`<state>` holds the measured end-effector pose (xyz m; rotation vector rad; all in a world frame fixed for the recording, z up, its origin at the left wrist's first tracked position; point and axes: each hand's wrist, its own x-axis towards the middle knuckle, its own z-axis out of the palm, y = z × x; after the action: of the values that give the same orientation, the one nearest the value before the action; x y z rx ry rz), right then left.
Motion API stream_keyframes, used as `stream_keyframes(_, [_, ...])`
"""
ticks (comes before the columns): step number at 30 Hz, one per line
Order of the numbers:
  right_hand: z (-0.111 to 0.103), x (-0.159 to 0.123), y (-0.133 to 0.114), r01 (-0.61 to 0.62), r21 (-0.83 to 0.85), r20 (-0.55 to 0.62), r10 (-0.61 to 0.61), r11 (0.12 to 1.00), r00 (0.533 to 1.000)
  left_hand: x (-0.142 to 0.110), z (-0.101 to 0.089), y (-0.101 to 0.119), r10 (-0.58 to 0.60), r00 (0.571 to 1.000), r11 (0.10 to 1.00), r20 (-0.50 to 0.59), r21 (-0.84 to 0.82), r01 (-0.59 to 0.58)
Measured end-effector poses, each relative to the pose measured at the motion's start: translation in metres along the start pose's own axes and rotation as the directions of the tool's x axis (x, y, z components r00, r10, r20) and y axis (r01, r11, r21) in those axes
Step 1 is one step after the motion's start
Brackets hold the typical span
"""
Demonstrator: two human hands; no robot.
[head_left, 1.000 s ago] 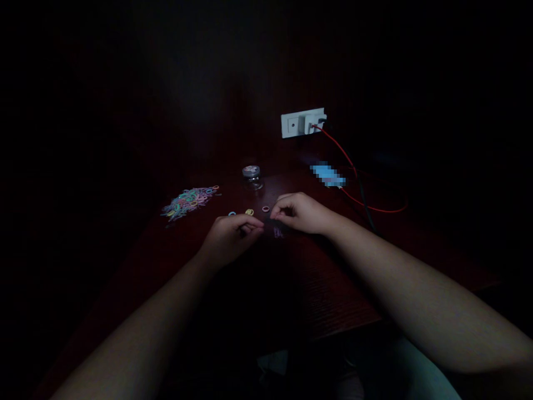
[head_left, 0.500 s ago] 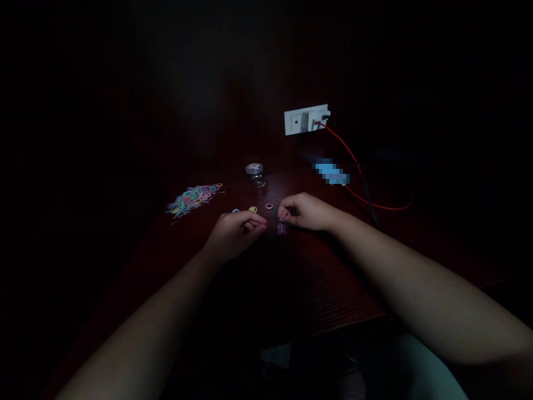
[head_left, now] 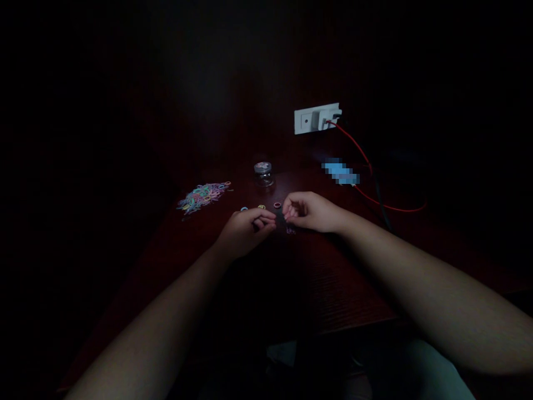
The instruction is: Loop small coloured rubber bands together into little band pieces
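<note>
Over the dark red table, my left hand (head_left: 250,229) is closed, thumb and fingertips pressed together; anything between them is too small to make out. My right hand (head_left: 310,211) faces it with only a small gap between, its fingers curled into a pinch whose contents I cannot see clearly. Below the right fingertips lie some small purple elastic bands (head_left: 290,229), partly hidden. Just beyond the hands sit a pink ring-shaped hair tie (head_left: 277,205), a yellow hair tie (head_left: 261,207) and a blue hair tie (head_left: 244,209), the blue one partly covered by my left hand.
A pile of mixed coloured bands (head_left: 204,195) lies at the left. Behind the hands stands a clear lidded jar (head_left: 263,174). A blurred-out blue object (head_left: 340,171) rests at the right, by a red cable (head_left: 391,209) running from a wall socket (head_left: 316,119).
The view has shifted, so everything sits slightly further right. My right hand has come a little closer to my left and covers more of the purple bands.
</note>
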<state>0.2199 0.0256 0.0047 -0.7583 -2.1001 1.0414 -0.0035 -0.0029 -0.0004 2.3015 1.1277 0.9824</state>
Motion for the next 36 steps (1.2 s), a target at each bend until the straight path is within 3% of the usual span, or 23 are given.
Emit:
stream_keyframes(4, [0.009, 0.001, -0.009, -0.021, 0.281, 0.010, 0.019, 0.959, 1.000, 0.000, 0.001, 0.005, 0.020, 0.997, 0.998, 0.071, -0.054, -0.016])
stream_keyframes(10, [0.011, 0.001, -0.015, -0.044, 0.343, -0.019, 0.054, 0.938, 0.998, -0.001, 0.002, 0.012, 0.007, 1.000, 0.995, 0.008, -0.102, -0.007])
stream_keyframes(17, [0.011, 0.002, -0.012, -0.004, 0.169, -0.065, 0.015, 0.986, 0.998, 0.000, 0.002, 0.011, 0.009, 1.000, 0.998, -0.027, -0.058, -0.010])
stream_keyframes(25, [0.012, 0.001, -0.014, 0.030, -0.224, -0.119, -0.058, 0.974, 0.991, -0.001, 0.003, 0.009, 0.035, 0.999, 0.998, -0.012, -0.044, -0.035])
stream_keyframes(36, [0.016, 0.000, -0.020, 0.012, -0.284, -0.134, -0.052, 0.959, 0.990, 0.000, 0.001, 0.009, 0.014, 0.999, 1.000, -0.052, -0.002, -0.014])
